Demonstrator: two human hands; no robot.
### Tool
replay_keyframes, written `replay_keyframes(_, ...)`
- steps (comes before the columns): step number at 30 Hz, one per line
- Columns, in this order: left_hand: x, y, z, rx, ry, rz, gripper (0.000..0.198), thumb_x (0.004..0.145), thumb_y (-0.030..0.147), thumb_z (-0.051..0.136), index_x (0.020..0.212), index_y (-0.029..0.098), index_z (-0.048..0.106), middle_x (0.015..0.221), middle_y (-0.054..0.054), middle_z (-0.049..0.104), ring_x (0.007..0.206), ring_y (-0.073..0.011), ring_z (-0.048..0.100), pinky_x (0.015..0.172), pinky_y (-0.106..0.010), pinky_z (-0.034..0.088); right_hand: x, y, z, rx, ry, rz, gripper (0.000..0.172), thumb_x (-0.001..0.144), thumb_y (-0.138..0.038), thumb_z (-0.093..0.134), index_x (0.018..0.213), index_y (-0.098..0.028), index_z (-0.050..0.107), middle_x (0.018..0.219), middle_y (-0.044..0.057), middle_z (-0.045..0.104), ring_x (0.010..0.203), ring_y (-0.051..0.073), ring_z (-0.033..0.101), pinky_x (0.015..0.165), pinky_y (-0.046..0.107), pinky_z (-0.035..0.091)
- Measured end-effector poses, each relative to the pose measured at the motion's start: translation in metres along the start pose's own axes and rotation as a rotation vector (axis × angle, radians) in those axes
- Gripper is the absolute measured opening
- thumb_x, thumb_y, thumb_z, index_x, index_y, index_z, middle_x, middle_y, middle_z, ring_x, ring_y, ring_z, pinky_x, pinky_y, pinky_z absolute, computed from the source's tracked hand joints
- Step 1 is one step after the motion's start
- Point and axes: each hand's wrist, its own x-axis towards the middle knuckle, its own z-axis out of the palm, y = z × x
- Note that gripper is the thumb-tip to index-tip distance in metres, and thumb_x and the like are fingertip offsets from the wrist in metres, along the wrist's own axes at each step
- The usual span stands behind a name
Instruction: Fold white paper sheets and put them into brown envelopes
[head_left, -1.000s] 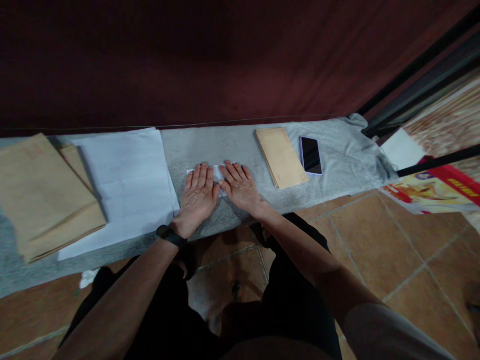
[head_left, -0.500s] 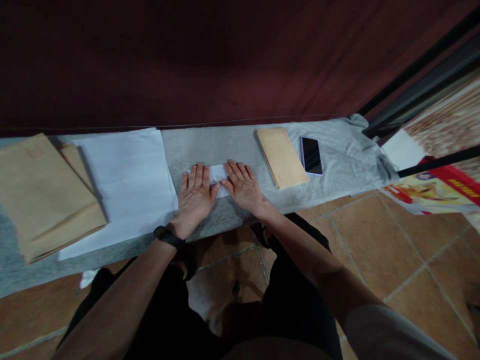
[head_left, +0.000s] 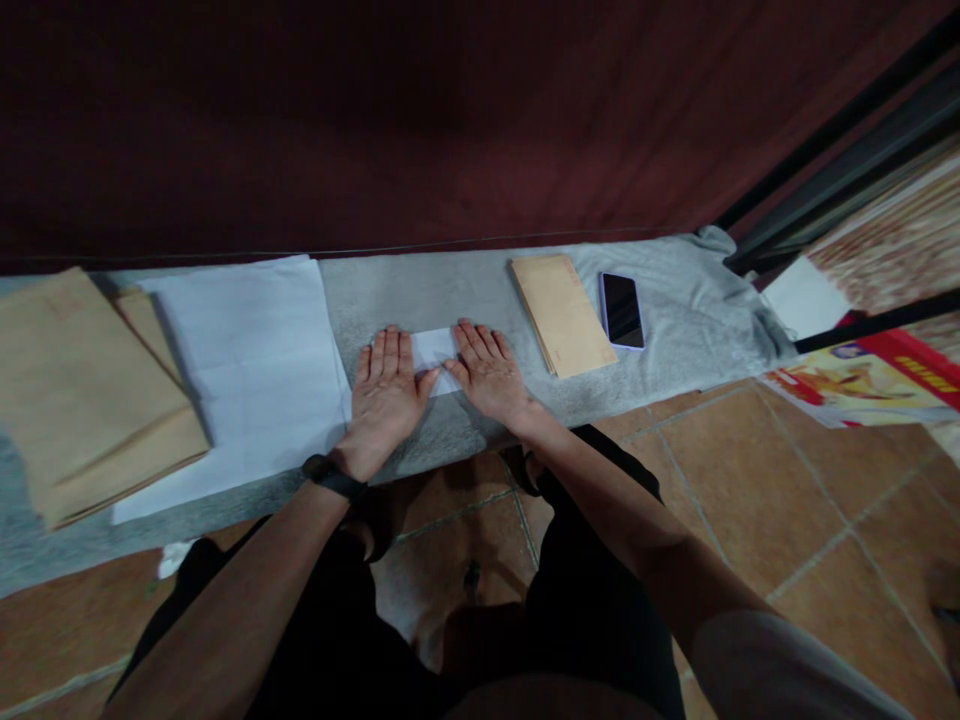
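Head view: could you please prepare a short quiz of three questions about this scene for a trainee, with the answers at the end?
1. Multiple choice. Which thing lies just to the right of the narrow brown envelopes?
A) the large white sheets
B) the smartphone
C) the large brown envelopes

2. True or false? The left hand and the right hand both lie palm down, with part of the small white paper showing between them.

3. Fill in the missing word. The dark wristband is worn on the person's ____ wrist.

Key: 1. B; 2. True; 3. left.
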Motion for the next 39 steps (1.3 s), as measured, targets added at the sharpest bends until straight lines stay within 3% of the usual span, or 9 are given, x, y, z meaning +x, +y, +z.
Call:
replay_keyframes(6, -0.0006, 0.0007, -0.0018, 0.007, -0.003, 0.006, 0.078, 0.100, 0.051, 0.029, 0.157, -0.002, 0.025, 0.167, -0.025, 0.022, 0.157, -0.0335, 0.015, 0.126, -0.054, 0.013, -0.0007, 0.0011, -0.0012, 0.027, 0.002, 0.001, 0.063, 0.107, -0.052, 0.029, 0.162, -0.021, 0.026, 0.168, 0.004, 0.026, 0.156, 0.026, 0.023, 0.130, 0.050, 0.016)
replay_keyframes(18, -0.0004, 0.0016, -0.0035, 0.027, -0.027, -0.009, 0.078, 0.100, 0.051, 0.029, 0.158, -0.002, 0.023, 0.167, -0.024, 0.021, 0.157, -0.0334, 0.015, 0.127, -0.053, 0.012, -0.0019, 0.0027, -0.0020, -0.009, -0.004, 0.011, 0.065, 0.108, -0.051, 0.029, 0.161, -0.013, 0.029, 0.169, 0.008, 0.024, 0.156, 0.026, 0.024, 0.130, 0.045, 0.015)
replay_keyframes(39, 0.0002, -0.0025, -0.0007, 0.031, -0.012, 0.012, 0.077, 0.100, 0.051, 0.030, 0.158, 0.000, 0.026, 0.167, -0.023, 0.022, 0.157, -0.0339, 0.016, 0.126, -0.054, 0.014, -0.0021, 0.0062, 0.0018, -0.012, 0.021, -0.015, 0.064, 0.108, -0.052, 0.029, 0.161, -0.015, 0.030, 0.168, 0.008, 0.027, 0.155, 0.027, 0.026, 0.129, 0.047, 0.018)
